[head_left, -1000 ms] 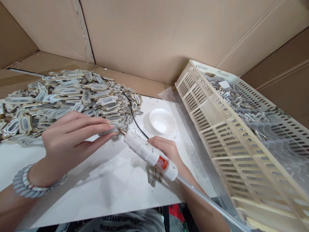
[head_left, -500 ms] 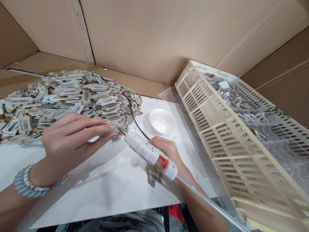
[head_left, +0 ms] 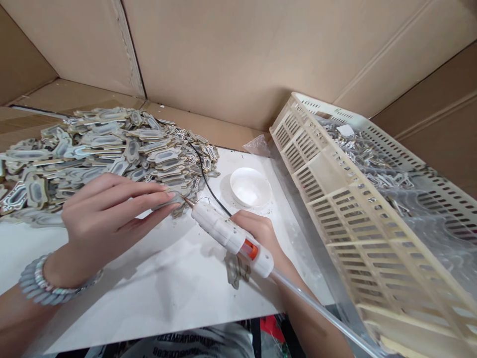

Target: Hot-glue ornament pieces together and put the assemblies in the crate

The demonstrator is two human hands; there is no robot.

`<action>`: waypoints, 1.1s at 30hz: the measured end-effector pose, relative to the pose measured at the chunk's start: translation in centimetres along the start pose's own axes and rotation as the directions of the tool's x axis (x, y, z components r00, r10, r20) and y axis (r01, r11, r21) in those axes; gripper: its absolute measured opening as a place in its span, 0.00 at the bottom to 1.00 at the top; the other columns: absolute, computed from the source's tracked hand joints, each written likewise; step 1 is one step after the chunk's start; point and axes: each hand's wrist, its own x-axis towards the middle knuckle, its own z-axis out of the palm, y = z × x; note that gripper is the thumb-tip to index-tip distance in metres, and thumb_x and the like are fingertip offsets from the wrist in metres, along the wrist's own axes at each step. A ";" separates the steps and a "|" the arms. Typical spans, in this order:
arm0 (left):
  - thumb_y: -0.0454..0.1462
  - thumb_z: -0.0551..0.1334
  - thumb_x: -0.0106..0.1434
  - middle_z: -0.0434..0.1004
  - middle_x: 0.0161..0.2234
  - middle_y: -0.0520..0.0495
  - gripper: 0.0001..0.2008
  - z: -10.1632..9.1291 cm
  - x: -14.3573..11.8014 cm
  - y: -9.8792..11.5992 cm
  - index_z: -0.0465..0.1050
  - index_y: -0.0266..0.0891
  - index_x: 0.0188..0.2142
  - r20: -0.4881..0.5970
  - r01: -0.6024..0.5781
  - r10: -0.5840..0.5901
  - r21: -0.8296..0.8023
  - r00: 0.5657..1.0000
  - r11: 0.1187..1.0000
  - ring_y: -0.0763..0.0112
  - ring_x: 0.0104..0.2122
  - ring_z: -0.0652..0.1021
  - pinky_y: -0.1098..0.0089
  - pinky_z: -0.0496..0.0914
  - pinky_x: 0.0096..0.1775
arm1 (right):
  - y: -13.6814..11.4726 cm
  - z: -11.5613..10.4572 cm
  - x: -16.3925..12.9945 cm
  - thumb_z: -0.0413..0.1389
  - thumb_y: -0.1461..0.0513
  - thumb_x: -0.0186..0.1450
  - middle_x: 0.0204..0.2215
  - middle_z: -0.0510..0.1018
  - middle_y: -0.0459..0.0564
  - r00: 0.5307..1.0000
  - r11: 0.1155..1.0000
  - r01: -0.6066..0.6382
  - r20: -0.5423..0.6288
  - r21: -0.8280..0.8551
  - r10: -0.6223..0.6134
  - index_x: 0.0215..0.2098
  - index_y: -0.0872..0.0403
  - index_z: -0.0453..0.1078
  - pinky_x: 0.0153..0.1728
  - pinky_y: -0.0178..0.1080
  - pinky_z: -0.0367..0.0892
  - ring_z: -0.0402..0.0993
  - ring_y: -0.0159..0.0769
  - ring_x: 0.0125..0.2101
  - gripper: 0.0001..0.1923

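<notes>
Gluing point: the brass tip of the glue gun (head_left: 231, 237) meets a small flat piece (head_left: 174, 200) just left of the frame's centre, at the near edge of the heap.
Left hand: the left hand (head_left: 108, 216), at centre left, is closed in a pinch, thumb under and fingers (head_left: 149, 191) stretched over the piece, so most of the piece is hidden.
Right hand: the right hand (head_left: 261, 233), right of centre, is wrapped around the gun's white body from behind; the gun covers the fingers, and an orange trigger shows near the palm.
Glue stick: a clear glue stick (head_left: 324, 315) runs out of the gun's back toward the lower right corner, over the forearm.
Heap: a wide pile of flat pieces (head_left: 93, 149) fills the left and upper left, touching the held piece.
Cord: a black cord (head_left: 204, 179) curves out of the pile to the gun.
Dish: a white dish (head_left: 250, 187) sits just above the right hand, close to the gun tip.
Loose part: a small ornate bit (head_left: 235, 271) lies on the white tabletop (head_left: 167, 288) under the gun.
Crate: a cream slotted crate (head_left: 354, 209), lined with clear plastic and holding more small parts, fills the right side, its wall close beside the right wrist.
Bracelet: a beaded bracelet (head_left: 40, 288) circles the left wrist at lower left.
Backdrop: cardboard walls (head_left: 231, 54) close off the top of the frame.
</notes>
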 end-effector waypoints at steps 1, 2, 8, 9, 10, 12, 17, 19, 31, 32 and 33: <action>0.33 0.71 0.59 0.84 0.33 0.54 0.09 0.0 0.0 0.0 0.75 0.48 0.36 -0.007 0.006 -0.006 -0.005 1.000 1.000 0.68 0.29 0.79 0.65 0.73 0.34 | 0.0 0.0 0.0 0.53 0.64 0.57 0.21 0.65 0.42 1.000 1.000 -0.002 0.003 0.001 0.002 0.23 0.52 0.64 0.23 0.33 0.56 0.61 0.29 0.21 0.05; 0.33 0.71 0.60 0.84 0.32 0.54 0.09 0.0 0.0 0.0 0.75 0.48 0.36 -0.011 0.018 -0.018 -0.002 1.000 1.000 0.68 0.29 0.80 0.65 0.73 0.34 | 0.0 -0.1 0.0 0.53 0.64 0.57 0.21 0.65 0.42 1.000 1.000 -0.006 0.005 0.001 0.006 0.23 0.52 0.63 0.23 0.33 0.56 0.60 0.29 0.21 0.05; 0.35 0.70 0.62 0.84 0.32 0.49 0.07 -0.4 0.3 0.3 0.74 0.45 0.37 0.035 0.017 -0.018 0.025 0.999 1.000 0.66 0.30 0.80 0.64 0.72 0.35 | 0.1 -0.2 0.0 0.53 0.66 0.57 0.22 0.65 0.42 0.999 1.000 -0.030 -0.030 0.003 0.030 0.23 0.51 0.62 0.24 0.33 0.55 0.61 0.29 0.22 0.06; 0.34 0.70 0.61 0.84 0.32 0.48 0.07 -0.3 0.4 0.3 0.74 0.44 0.37 0.035 0.010 -0.010 0.020 0.999 1.000 0.66 0.30 0.80 0.65 0.72 0.35 | 0.1 -0.1 0.0 0.52 0.67 0.56 0.22 0.65 0.42 0.998 0.999 -0.035 -0.050 0.002 0.035 0.23 0.51 0.61 0.24 0.33 0.55 0.62 0.29 0.22 0.06; 0.34 0.70 0.61 0.84 0.31 0.48 0.07 -0.3 0.4 0.3 0.74 0.43 0.37 0.028 0.004 -0.005 0.015 1.000 1.000 0.66 0.30 0.80 0.65 0.72 0.35 | 0.2 -0.1 0.0 0.52 0.67 0.56 0.22 0.65 0.42 0.996 0.999 -0.043 -0.074 -0.001 0.043 0.23 0.51 0.61 0.24 0.33 0.55 0.62 0.30 0.22 0.07; 0.33 0.70 0.61 0.83 0.31 0.47 0.07 0.0 0.4 0.2 0.74 0.42 0.36 0.024 -0.007 0.007 -0.002 1.000 1.000 0.67 0.31 0.79 0.65 0.71 0.36 | 0.2 -0.1 0.1 0.53 0.67 0.58 0.22 0.64 0.41 0.988 0.997 -0.074 -0.135 -0.012 0.072 0.23 0.51 0.59 0.24 0.34 0.55 0.62 0.30 0.22 0.08; 0.35 0.70 0.61 0.81 0.30 0.50 0.07 1.2 -0.3 -1.3 0.74 0.40 0.37 0.002 0.052 -0.052 0.023 0.999 0.998 0.68 0.30 0.78 0.67 0.72 0.37 | 0.0 -0.3 0.3 0.56 0.61 0.63 0.22 0.65 0.42 0.951 0.984 -0.178 -0.253 0.014 0.176 0.22 0.50 0.57 0.25 0.36 0.56 0.61 0.31 0.22 0.14; 0.38 0.69 0.63 0.82 0.32 0.50 0.07 1.6 -0.2 -2.2 0.75 0.39 0.37 -0.007 0.156 -0.155 0.049 0.988 0.987 0.68 0.32 0.79 0.68 0.73 0.39 | -0.1 -0.4 0.3 0.57 0.60 0.64 0.23 0.66 0.43 0.942 0.981 -0.192 -0.277 0.020 0.189 0.23 0.51 0.58 0.26 0.36 0.57 0.62 0.31 0.23 0.15; 0.59 0.60 0.58 0.80 0.39 0.49 0.34 2.3 6.9 -9.7 0.74 0.33 0.50 0.143 0.577 -0.621 0.255 0.771 0.775 0.53 0.48 0.79 0.45 0.67 0.56 | 0.8 -0.4 0.3 0.57 0.62 0.63 0.23 0.68 0.43 0.946 0.994 -0.097 -0.313 -0.040 0.079 0.24 0.51 0.61 0.24 0.35 0.58 0.63 0.31 0.22 0.12; 0.62 0.59 0.56 0.79 0.35 0.50 0.37 2.5 7.3 -10.4 0.75 0.32 0.49 0.158 0.580 -0.630 0.273 0.760 0.768 0.52 0.46 0.79 0.43 0.68 0.55 | 0.8 -0.4 0.3 0.57 0.62 0.63 0.23 0.68 0.43 0.946 0.995 -0.095 -0.314 -0.043 0.077 0.24 0.51 0.61 0.24 0.35 0.58 0.63 0.31 0.22 0.12; 0.64 0.58 0.53 0.77 0.32 0.51 0.40 2.6 7.6 -11.0 0.76 0.31 0.47 0.171 0.582 -0.638 0.285 0.751 0.762 0.53 0.44 0.80 0.42 0.68 0.53 | 0.8 -0.4 0.3 0.57 0.62 0.63 0.23 0.67 0.42 0.946 0.995 -0.094 -0.315 -0.043 0.076 0.24 0.51 0.61 0.24 0.35 0.58 0.63 0.31 0.22 0.12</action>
